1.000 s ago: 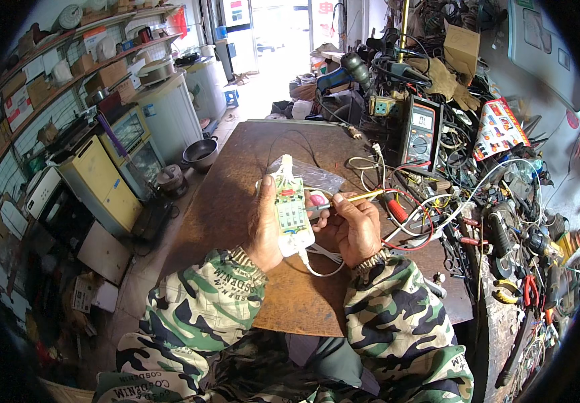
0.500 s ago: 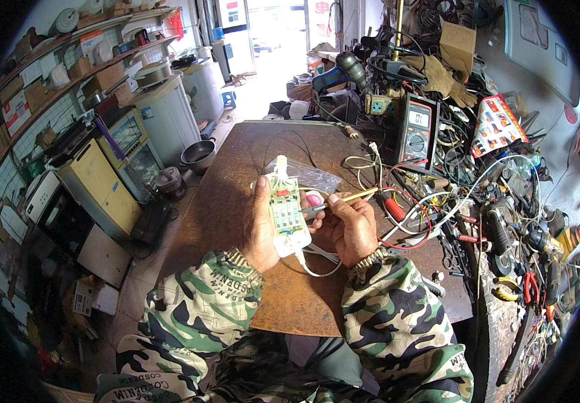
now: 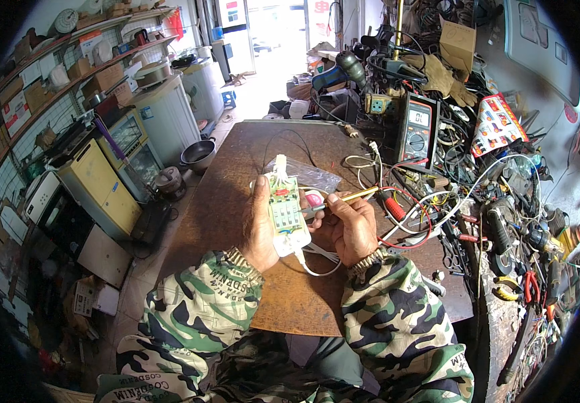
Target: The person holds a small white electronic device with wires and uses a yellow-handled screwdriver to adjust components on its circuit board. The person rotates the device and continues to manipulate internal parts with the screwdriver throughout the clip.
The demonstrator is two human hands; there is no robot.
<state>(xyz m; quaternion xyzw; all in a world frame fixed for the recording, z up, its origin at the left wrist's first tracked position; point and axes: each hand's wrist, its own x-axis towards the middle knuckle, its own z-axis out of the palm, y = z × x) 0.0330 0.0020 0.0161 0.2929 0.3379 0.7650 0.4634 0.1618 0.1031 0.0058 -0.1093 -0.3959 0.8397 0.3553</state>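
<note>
My left hand grips a white opened power strip held upright over the brown table, its green inner parts facing me and a white cable hanging from its lower end. My right hand holds a yellow-handled screwdriver whose tip points left at the strip's right side. A small pink object lies just behind the strip. A clear plastic bag rests on the table beyond the hands.
A multimeter with red and black leads stands at the back right. Tangled wires, pliers and tools crowd the right side. Shelves, a yellow cabinet and a metal bowl line the floor at left.
The power strip has tilted slightly and the screwdriver tip stays at its side; both hands have barely shifted.
</note>
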